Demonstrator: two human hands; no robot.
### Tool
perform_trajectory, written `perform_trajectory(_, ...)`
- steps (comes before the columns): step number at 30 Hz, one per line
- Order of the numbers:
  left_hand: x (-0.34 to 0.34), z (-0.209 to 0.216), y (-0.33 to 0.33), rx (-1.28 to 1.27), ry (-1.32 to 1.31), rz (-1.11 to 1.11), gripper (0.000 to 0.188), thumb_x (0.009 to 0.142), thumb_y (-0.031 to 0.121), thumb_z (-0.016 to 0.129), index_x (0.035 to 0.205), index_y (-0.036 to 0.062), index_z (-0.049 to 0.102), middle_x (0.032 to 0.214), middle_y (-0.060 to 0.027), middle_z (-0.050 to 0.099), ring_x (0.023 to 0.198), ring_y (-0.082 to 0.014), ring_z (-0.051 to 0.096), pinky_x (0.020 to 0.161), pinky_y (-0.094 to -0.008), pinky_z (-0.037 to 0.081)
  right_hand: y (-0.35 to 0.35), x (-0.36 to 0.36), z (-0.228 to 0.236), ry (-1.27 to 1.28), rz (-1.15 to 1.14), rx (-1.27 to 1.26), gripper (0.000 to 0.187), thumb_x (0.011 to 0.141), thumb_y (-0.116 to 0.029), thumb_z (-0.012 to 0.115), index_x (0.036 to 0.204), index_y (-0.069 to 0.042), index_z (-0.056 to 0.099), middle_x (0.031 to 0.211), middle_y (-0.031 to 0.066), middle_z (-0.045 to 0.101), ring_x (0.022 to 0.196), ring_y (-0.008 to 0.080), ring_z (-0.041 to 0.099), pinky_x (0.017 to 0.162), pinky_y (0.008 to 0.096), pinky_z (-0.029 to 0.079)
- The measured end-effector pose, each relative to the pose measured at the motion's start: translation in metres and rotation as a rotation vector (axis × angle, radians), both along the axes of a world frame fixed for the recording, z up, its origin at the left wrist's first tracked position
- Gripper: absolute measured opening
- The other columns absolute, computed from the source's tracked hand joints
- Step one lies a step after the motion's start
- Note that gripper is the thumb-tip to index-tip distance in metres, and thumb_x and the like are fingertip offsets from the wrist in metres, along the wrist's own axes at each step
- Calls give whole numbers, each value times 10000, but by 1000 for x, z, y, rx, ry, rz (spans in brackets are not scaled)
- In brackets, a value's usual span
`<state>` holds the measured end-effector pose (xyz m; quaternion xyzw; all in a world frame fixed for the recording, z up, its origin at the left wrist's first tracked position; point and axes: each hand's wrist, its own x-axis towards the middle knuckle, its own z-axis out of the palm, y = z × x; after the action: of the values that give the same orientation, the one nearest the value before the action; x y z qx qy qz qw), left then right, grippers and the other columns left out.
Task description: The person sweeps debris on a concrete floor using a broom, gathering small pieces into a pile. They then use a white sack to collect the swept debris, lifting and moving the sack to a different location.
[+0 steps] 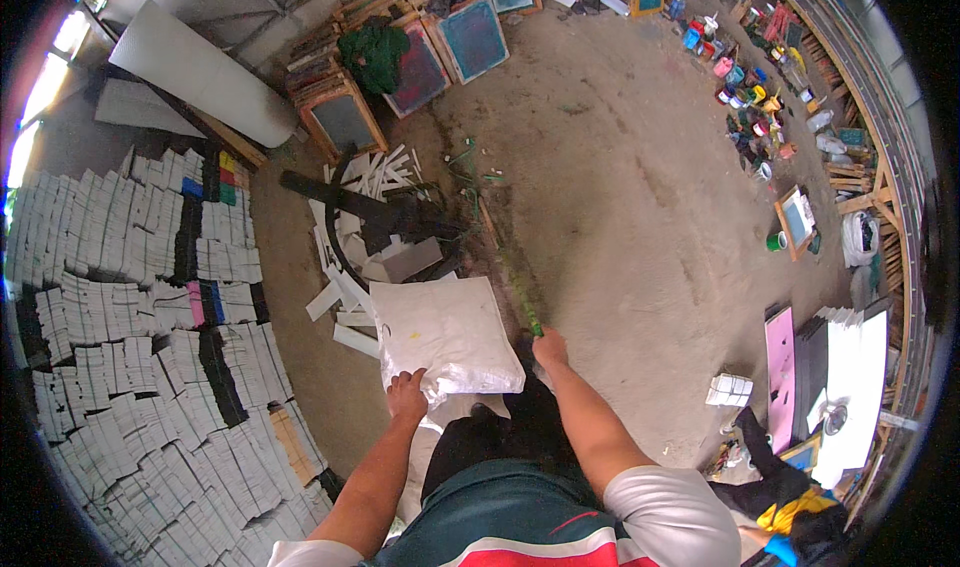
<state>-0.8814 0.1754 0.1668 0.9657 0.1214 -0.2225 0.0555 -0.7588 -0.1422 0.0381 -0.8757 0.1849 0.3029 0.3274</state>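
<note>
My left hand is closed on the near left edge of a large white sack, which has a shiny, wrinkled lower edge and a small yellow mark. The sack is tilted in front of my legs. Wrapped round a thin green stick, my right hand is to the right of the sack. The stick's far part is smeared by motion, so I cannot make out its end. Beyond the sack lies a heap of white offcuts, with a dark round frame partly over it.
Stacks of bundled white sheets cover the left side. Wooden frames lean at the back, near a large white roll. Paint containers stand at the far right. Pink board and white sheets lean at the near right.
</note>
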Motion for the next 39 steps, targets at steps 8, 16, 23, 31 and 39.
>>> perform_trajectory(8,-22,-9,-31,0,-40,126,526,772,65,607,1264,248,624,1061,-96,628,1050,-303,588,867,-447,502,-98,16,66,-21,-211,-256,405,869,-275,613,1187,-25,625,978,230,704,964,422,674,837,518,532)
perform_trajectory(16,-70,-30,-74,-89,-186,269,509,767,63,620,1246,233,637,1034,-92,627,1010,-317,593,836,-476,503,-131,36,-46,48,187,-420,288,881,-149,576,1081,44,651,1128,272,662,1083,417,641,881,490,531)
perform_trajectory(23,-111,-25,-122,-71,-295,360,526,744,32,627,1232,226,640,1032,-74,621,998,-310,592,815,-470,509,-42,13,-13,70,138,-136,214,860,-112,562,944,46,679,964,280,685,1014,444,650,833,485,517)
perform_trajectory(31,-114,-19,-172,-36,-291,447,522,751,26,613,1229,235,638,1064,-68,619,1034,-303,581,846,-464,507,-126,40,-16,-232,-20,-91,235,851,-108,516,978,22,666,991,292,664,1001,459,636,834,530,487)
perform_trajectory(39,-58,-20,-192,-81,-113,552,530,767,58,624,1267,236,615,1122,-95,613,1071,-315,570,887,-462,495,-159,148,3,6,-86,-201,275,873,-104,571,1078,61,649,1110,275,664,1062,444,633,875,488,529)
